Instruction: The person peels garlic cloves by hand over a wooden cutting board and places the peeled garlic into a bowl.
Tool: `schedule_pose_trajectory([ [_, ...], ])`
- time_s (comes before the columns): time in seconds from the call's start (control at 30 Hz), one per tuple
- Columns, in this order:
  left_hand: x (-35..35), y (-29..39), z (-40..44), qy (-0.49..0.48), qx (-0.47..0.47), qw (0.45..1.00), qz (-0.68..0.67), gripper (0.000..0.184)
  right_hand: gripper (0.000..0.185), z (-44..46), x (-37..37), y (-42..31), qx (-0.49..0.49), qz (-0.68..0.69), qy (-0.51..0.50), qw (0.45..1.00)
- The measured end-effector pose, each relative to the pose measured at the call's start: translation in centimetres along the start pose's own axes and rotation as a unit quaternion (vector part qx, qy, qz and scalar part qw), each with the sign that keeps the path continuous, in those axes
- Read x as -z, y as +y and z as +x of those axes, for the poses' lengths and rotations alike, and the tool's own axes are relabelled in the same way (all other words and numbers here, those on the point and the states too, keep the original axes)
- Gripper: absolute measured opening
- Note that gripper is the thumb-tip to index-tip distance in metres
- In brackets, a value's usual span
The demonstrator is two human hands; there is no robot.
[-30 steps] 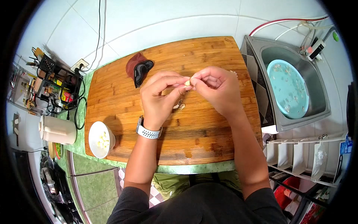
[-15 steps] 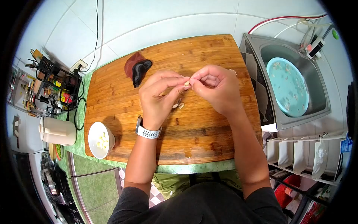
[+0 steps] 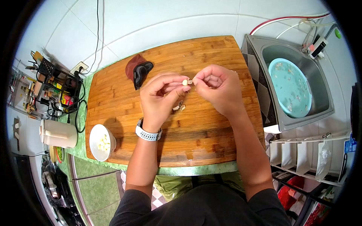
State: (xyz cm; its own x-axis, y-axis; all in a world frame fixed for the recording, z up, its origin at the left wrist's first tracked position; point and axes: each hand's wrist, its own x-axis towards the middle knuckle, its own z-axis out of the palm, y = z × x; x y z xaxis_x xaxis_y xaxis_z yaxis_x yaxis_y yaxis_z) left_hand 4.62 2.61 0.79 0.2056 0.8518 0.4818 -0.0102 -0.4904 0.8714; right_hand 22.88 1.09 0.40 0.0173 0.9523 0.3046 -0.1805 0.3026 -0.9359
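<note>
Between the thumb and fingers of my left hand (image 3: 160, 92) is a pale garlic clove (image 3: 185, 82). My right hand (image 3: 218, 88) pinches a strip of papery garlic skin (image 3: 190, 81) at the clove's right side. Both hands are raised over a large wooden board (image 3: 211, 139). Below them on the board lie a few scraps of peel (image 3: 180, 107). At the board's front left corner stands a white bowl (image 3: 107, 152) with several peeled cloves (image 3: 104, 142) in it.
A dark red and black cloth item (image 3: 140, 71) lies at the board's back left. To the right, a metal sink (image 3: 324, 101) holds a light blue basin (image 3: 289, 90) with bits floating in it. A beige pitcher (image 3: 60, 133) and a utensil rack (image 3: 47, 81) stand left.
The fingers of both hands have drawn slightly apart. The clove now shows more clearly in my left hand, with a strip of skin stretching from it to my right fingertips.
</note>
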Motion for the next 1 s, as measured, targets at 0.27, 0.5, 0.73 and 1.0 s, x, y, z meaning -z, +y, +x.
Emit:
schedule_pose_trajectory([
  [0.27, 0.4, 0.0, 0.1, 0.005, 0.066, 0.997, -0.051, 0.025, 0.005, 0.1, 0.2, -0.2, -0.017, -0.002, 0.015, 1.000],
  [0.5, 0.2, -0.2, 0.3, -0.001, 0.010, 0.999, 0.042, 0.024, 0.011, 0.2, -0.2, 0.2, -0.001, -0.018, -0.015, 1.000],
  [0.73, 0.5, -0.7, 0.2, -0.012, 0.017, 0.996, 0.090, 0.023, 0.010, 0.3, 0.3, 0.4, -0.026, 0.019, -0.033, 0.999],
  [1.0, -0.1, -0.1, 0.2, -0.004, 0.094, 0.995, 0.034, 0.025, 0.009, 0.4, 0.1, 1.5, -0.022, 0.000, 0.009, 1.000],
])
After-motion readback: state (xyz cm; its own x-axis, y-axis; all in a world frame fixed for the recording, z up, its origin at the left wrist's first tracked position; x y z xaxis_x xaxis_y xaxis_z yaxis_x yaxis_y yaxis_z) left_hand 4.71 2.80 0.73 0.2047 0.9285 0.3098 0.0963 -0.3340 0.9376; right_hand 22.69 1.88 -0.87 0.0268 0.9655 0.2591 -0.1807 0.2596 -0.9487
